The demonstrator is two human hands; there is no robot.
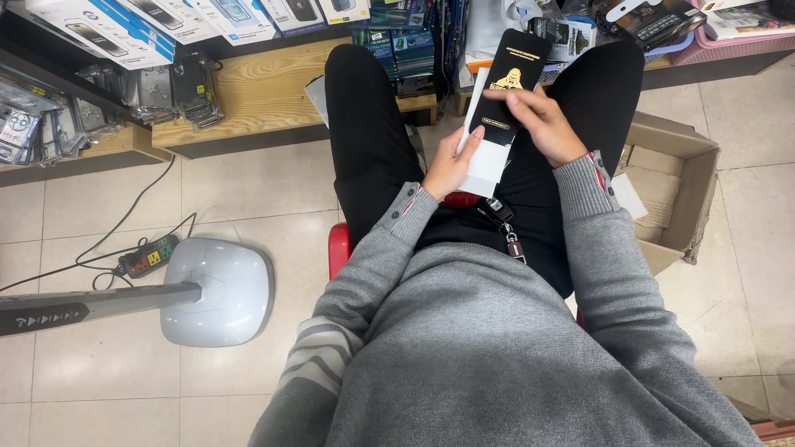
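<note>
The left hand (447, 170) pinched the white sleeve (487, 170) while the right hand (542, 124) gripped the black packet (509, 79) at its 11 o'clock.

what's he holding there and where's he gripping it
A black packet over a white sleeve: left hand at the sleeve's lower left edge, right hand on the packet's right side.

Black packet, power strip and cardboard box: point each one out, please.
black packet (515, 83): head view, on its printed front, above the right hand's fingers.
power strip (149, 256): head view, middle of its socket face, on the floor.
cardboard box (701, 178): head view, on its right wall.
</note>
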